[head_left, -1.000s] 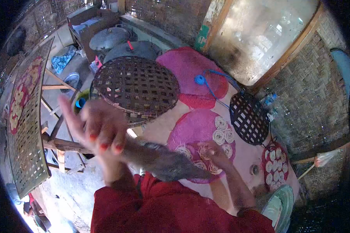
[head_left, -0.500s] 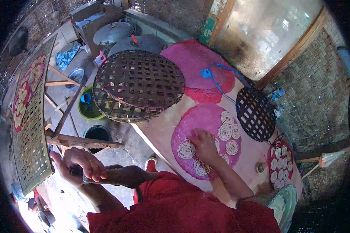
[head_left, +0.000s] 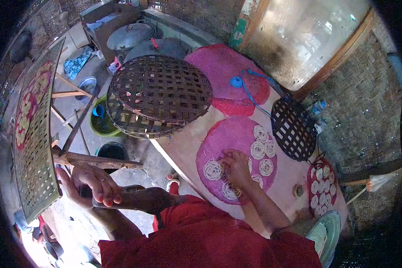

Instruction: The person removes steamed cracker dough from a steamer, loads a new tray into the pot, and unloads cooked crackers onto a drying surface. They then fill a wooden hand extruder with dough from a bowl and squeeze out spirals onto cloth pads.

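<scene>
My left hand (head_left: 96,187) is closed round the end of a dark wooden handle (head_left: 143,198) at the lower left. Over a round pink mat (head_left: 232,129) on the table, my right hand (head_left: 236,167) has its fingers bent and close together, and what they hold is too small to tell. Just left of its fingertips lies a pale coil of thin strands (head_left: 213,170). Another coil (head_left: 231,191) is partly under my right wrist. Several more coils, one of them at the mat's edge (head_left: 266,167), sit right of the hand.
A large dark woven basket tray (head_left: 161,89) overhangs the table's left edge. More pink mats (head_left: 219,67) lie behind. At right are a smaller black basket (head_left: 294,129), a red mat with several coils (head_left: 322,187) and a green basin (head_left: 330,232). A woven rack (head_left: 40,147) stands left.
My right hand has shifted slightly, and its fingers are drawn closer together beside the left coil. My left hand stays on the handle, slightly lower in view.
</scene>
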Available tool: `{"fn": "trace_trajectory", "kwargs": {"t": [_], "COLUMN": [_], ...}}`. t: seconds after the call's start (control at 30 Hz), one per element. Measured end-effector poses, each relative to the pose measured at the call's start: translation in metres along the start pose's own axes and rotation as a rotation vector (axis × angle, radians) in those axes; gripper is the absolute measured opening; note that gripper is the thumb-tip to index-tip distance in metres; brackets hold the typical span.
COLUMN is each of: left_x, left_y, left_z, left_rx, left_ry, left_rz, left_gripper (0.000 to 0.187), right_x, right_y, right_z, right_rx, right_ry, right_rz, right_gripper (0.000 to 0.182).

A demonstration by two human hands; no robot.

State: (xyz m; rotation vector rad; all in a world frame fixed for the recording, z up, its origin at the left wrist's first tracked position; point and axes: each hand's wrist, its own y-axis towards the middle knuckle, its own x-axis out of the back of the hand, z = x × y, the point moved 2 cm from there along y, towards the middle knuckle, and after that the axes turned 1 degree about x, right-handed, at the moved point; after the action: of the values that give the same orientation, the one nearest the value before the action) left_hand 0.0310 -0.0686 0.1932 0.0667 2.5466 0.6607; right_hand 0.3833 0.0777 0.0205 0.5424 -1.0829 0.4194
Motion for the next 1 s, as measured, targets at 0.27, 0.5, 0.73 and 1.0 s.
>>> {"fn": "trace_trajectory", "kwargs": {"t": [0.27, 0.5, 0.73, 1.0], "left_x": [-0.001, -0.078, -0.117, -0.056], "left_y": [0.019, 0.132, 0.216, 0.193], "left_z": [0.011, 0.073, 0.232, 0.380], "left_rx": [-0.053, 0.282, 0.439, 0.494], "left_ry": [-0.294, -0.689, -0.869, -0.988], "left_rz": [-0.091, -0.105, 0.108, -0.151], "left_gripper": [0.084, 0.081, 0.079, 0.046], "right_x": [0.003, 0.126, 0.159, 0.121], "right_y": [0.002, -0.016, -0.050, -0.029], "right_z": [-0.012, 0.008, -0.051, -0.046], "right_rx": [0.058, 0.003, -0.695, -0.967], "right_ry": [0.001, 1.264, 1.387, 1.397], "right_rz": [0.098, 0.726, 0.425, 0.520], "right_gripper": [0.024, 0.050, 0.071, 0.060]}}
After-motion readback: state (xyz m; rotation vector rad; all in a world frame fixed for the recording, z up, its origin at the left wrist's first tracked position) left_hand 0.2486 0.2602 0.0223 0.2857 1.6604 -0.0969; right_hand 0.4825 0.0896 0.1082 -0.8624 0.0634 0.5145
